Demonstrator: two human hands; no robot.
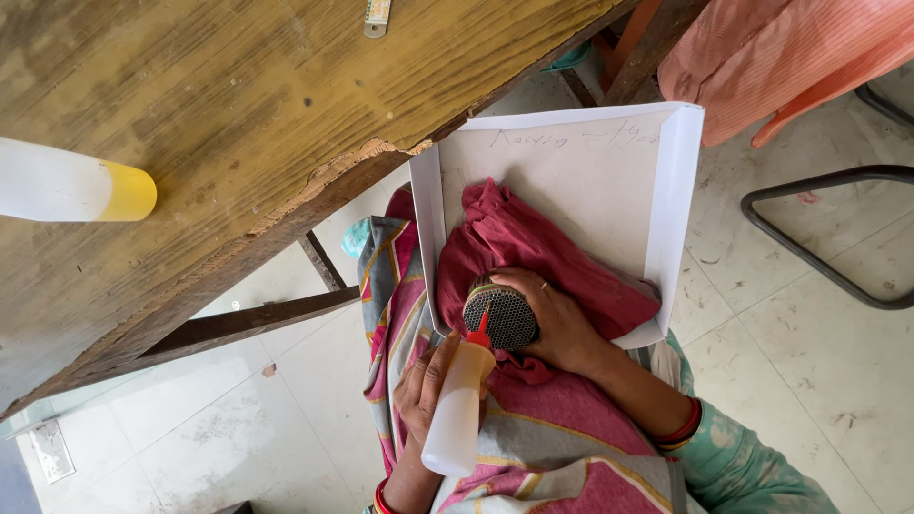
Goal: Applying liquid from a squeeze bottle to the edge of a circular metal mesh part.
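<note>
white cardboard tray (678,190) rests on the lap with a maroon cloth (533,243) inside, where the right hand (557,319) clasps a dark mesh disc (502,316) steady so the left hand (424,385), wrapped around a squeeze bottle (457,409), can touch its red nozzle to the mesh.

Colours in your lap
Your white plastic squeeze bottle (455,409) has a red nozzle; the round honeycomb-patterned disc (503,316) is black; the crumpled cloth (533,249) maroon.

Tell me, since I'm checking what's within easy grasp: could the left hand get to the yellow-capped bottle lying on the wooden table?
Probably not right now. The left hand is wrapped around a squeeze bottle, and the yellow-capped bottle lies far across the wooden table. Nothing blocks the way, though.
</note>
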